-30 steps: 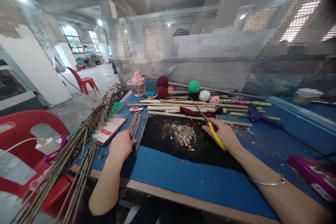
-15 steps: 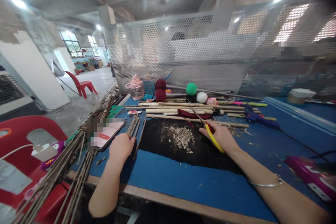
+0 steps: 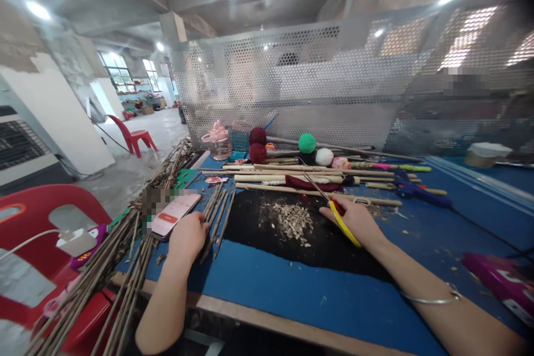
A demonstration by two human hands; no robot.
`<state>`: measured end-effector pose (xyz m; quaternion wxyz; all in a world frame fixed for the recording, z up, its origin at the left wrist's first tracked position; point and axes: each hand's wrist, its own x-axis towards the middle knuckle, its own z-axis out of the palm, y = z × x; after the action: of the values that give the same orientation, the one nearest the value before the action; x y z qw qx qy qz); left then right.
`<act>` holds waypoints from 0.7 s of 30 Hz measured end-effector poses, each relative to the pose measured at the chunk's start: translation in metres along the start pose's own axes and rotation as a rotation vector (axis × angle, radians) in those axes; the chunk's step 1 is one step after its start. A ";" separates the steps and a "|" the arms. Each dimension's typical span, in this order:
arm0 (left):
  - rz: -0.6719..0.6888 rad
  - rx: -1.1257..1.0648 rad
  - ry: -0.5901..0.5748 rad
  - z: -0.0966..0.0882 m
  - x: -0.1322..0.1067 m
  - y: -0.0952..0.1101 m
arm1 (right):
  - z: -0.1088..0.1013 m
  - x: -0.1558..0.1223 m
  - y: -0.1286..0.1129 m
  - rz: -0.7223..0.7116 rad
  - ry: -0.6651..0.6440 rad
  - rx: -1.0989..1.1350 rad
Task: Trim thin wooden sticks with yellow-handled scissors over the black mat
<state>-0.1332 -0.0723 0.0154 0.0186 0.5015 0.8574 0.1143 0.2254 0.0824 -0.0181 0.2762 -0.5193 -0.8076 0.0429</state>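
Note:
My right hand point(image 3: 354, 221) is closed round yellow-handled scissors point(image 3: 342, 223), whose thin blades point up and to the left above a black cloth point(image 3: 254, 228). A heap of pale wood chips point(image 3: 294, 221) lies on that cloth. On the left, my left hand point(image 3: 187, 239) has its fingers curled in beside several short cut sticks point(image 3: 217, 217), which are spread out at the cloth's left edge. Its fingertips are at the leftmost sticks; what they pinch, if anything, is hidden. Just beyond this hand lies a phone point(image 3: 177, 216) with a lit screen.
Long thin branches point(image 3: 136, 250) hang over the table's left edge by a red chair point(image 3: 54, 217). Peeled rods point(image 3: 292, 171), yarn balls point(image 3: 307, 143) and a pink-lidded jar point(image 3: 220, 147) stand along the back, before a perforated metal screen point(image 3: 292, 89). A blue glue gun point(image 3: 417, 189) lies to the right.
My left hand has shifted left against the short sticks, which now lie more spread apart. My right hand keeps hold of the scissors. The view has swung slightly.

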 end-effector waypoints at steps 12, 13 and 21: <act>0.029 -0.088 0.025 -0.001 -0.007 0.000 | -0.003 0.000 -0.005 -0.016 0.011 -0.043; 0.010 -0.084 0.043 0.000 -0.007 -0.001 | -0.003 0.000 -0.006 -0.014 0.007 -0.048; -0.047 0.012 0.053 0.004 -0.002 0.000 | -0.003 -0.001 -0.006 0.000 -0.012 -0.024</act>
<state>-0.1314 -0.0733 0.0111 -0.0044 0.4783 0.8697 0.1220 0.2221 0.0782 -0.0139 0.2650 -0.5223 -0.8098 0.0362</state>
